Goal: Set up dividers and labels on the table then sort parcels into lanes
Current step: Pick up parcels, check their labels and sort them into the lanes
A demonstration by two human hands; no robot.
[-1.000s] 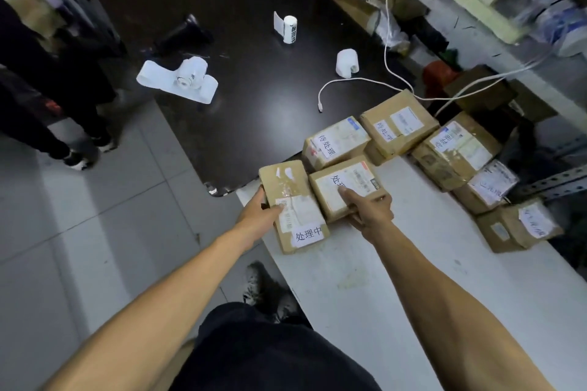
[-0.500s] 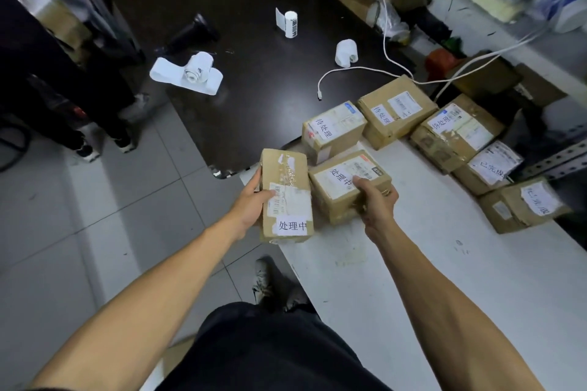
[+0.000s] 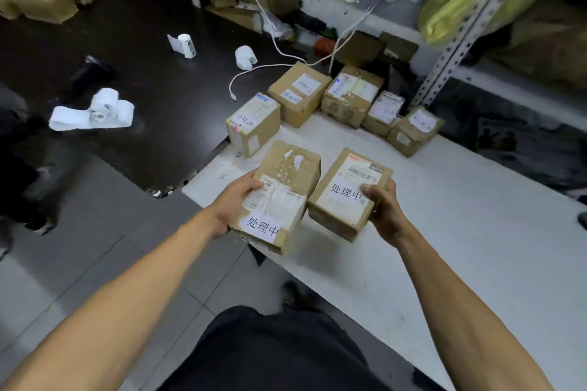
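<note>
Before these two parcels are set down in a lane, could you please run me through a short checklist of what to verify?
1. Left hand grip on the long brown cardboard parcel with the torn tape: ok, fingers wrap its side.
2. Right hand grip on the shorter brown cardboard parcel: ok.
3. Both labels read 处理中, same lane: ok.
4. Bare stretch of the white table to set them on: ok.
5. Far row of five brown parcels out of the way: ok.
6. Dividers marking lanes: cannot tell, none visible.
</note>
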